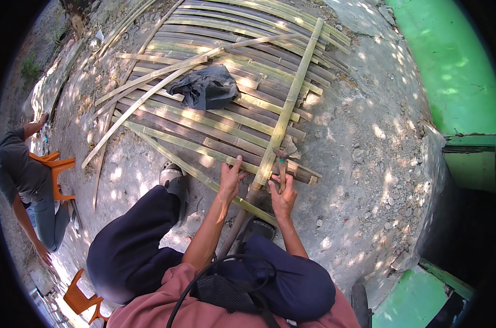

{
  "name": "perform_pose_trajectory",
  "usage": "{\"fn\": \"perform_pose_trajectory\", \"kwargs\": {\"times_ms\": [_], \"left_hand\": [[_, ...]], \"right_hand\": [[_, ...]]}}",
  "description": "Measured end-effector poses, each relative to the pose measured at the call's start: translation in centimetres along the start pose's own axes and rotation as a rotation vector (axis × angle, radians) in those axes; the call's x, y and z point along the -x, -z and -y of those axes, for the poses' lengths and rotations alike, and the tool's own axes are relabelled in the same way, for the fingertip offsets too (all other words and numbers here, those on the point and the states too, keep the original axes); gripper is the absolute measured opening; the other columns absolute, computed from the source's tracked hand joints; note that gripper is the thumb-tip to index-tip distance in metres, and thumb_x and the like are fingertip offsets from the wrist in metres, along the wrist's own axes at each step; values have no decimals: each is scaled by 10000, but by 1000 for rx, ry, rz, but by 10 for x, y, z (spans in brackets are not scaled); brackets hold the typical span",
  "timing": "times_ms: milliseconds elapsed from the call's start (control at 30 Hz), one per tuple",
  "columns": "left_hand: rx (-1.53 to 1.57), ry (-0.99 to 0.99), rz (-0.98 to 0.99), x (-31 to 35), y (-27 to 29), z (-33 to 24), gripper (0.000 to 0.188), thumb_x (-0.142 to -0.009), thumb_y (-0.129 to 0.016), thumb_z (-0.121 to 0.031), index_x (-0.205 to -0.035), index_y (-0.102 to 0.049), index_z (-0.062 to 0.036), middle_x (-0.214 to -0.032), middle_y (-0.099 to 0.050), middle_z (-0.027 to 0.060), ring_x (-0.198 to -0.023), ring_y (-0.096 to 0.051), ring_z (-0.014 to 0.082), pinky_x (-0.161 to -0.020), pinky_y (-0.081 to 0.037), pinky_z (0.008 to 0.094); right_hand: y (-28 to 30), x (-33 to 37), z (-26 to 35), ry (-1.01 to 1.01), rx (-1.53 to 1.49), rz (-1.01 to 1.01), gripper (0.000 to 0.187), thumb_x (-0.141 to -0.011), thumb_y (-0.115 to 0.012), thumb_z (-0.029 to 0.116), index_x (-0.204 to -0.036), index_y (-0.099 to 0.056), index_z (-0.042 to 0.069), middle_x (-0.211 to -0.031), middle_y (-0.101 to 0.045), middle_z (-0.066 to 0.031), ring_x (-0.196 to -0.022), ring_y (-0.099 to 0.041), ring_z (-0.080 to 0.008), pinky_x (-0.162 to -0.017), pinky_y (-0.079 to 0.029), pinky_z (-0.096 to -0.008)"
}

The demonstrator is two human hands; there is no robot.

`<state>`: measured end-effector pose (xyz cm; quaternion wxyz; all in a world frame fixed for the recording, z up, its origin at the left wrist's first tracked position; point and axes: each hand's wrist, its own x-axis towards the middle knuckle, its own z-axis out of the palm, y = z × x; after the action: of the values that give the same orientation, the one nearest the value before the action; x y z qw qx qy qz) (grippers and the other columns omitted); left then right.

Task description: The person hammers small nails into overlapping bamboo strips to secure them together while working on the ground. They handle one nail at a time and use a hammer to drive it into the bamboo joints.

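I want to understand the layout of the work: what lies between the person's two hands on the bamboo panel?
In the head view, the long bamboo crossbar runs between the left hand and the right hand, which grips a hammer. The crossbar lies over the bamboo slats.

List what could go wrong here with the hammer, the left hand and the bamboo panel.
1. The left hand presses on the bamboo slats close beside the crosswise bamboo strip, near where the right hand holds the hammer; a glancing blow might hit its fingers.
2. Split slat edges look sharp and both hands are bare, so cuts or splinters seem possible.
3. The dark cloth lying on the panel might snag if slats shift.
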<state>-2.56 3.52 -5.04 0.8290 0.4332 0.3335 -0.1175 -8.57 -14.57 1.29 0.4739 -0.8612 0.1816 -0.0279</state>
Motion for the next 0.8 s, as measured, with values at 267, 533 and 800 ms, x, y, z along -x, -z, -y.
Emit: {"fn": "perform_pose_trajectory", "kwargs": {"times_ms": [267,533,800], "left_hand": [[-295,177,220,10,3,-9,358,-1031,-800,-268,-1176,-727,51,-1105,-793,146,-998,-787,222,-913,-660,366],[-224,149,175,4,5,4,306,-1009,-822,-196,-1175,-728,43,-1072,-811,153,-928,-798,220,-810,-662,343],[-240,117,188,1,8,9,311,-993,-841,-205,-1179,-742,23,-1060,-809,121,-918,-789,193,-811,-659,329]], "right_hand": [[-8,-2,13,-110,-11,0,344,-930,-820,61,-1191,-596,60,-1087,-833,-104,-937,-809,-313,-780,-601,-418],[-18,-3,-3,170,-14,-123,336,-916,-825,33,-1155,-591,56,-1066,-827,-97,-839,-789,-307,-724,-576,-428],[-19,2,1,127,23,-92,334,-918,-823,45,-1167,-602,61,-1089,-812,-105,-932,-780,-372,-799,-579,-479]]}}
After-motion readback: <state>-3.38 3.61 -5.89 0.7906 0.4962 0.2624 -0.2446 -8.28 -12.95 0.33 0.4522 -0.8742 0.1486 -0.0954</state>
